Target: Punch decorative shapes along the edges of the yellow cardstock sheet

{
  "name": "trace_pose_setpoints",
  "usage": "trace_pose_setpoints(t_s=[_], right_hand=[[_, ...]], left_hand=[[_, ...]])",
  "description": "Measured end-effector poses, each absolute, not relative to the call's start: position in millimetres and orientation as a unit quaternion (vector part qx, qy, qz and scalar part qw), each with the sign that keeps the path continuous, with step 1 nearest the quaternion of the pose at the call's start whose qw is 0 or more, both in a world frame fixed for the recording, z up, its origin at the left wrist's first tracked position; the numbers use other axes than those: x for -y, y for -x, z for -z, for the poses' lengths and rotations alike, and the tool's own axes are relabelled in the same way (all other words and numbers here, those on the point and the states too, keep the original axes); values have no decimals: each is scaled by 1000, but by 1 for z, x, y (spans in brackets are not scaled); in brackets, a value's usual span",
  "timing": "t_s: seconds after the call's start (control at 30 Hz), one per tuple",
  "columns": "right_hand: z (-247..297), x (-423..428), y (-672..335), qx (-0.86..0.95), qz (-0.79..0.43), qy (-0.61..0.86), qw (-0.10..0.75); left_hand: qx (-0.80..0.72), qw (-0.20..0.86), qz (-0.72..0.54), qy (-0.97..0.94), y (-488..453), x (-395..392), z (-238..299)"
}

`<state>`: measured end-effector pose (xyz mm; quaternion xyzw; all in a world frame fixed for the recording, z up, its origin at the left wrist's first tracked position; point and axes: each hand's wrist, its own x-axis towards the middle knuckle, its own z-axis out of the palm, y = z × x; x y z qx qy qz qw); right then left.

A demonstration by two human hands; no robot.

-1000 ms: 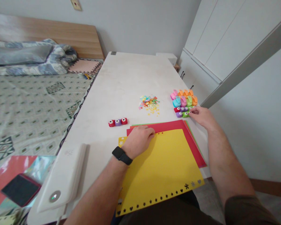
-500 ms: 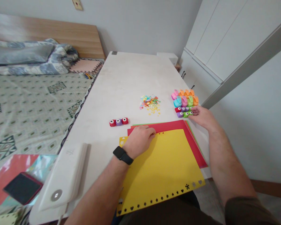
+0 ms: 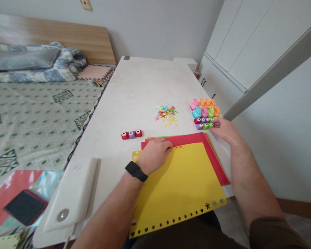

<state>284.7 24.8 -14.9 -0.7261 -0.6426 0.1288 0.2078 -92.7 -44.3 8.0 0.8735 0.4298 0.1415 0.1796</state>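
A yellow sheet of paper [image 3: 181, 180] lies over a red sheet [image 3: 219, 164], with cut-out holes along its near and far edges. My left hand [image 3: 155, 154], with a black watch on the wrist, is closed at the yellow sheet's far edge; its fingertips are hidden. To the right stands a group of small craft punches [image 3: 204, 121], the front ones red, purple and green. Beside the green end of their front rows is my right hand [image 3: 223, 128], fingers stretched and apart, close to or touching those punches. Three more punches [image 3: 132, 134] sit in a row left of the paper.
Loose paper confetti [image 3: 167, 113] is heaped mid-table. A long white device [image 3: 71, 193] lies on the table's [image 3: 150, 79] left side. Left of it is a bed [image 3: 41, 114] with a dark flat object [image 3: 25, 206]. A wardrobe [image 3: 238, 45] stands at the right.
Nearly nothing differs. The view has shifted very slightly; both hands stay in the same places.
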Motion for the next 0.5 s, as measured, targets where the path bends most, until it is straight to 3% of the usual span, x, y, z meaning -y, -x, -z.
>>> trace_pose_setpoints(t_s=[0.2,0.5], right_hand=[[12,-25,-280,638,-109,740,185],[12,-23,-278,624,-115,741,219]], left_hand=[[-431,179,-145,-873,93,45,-8],[-429,183,-147,-872,93,44,-7]])
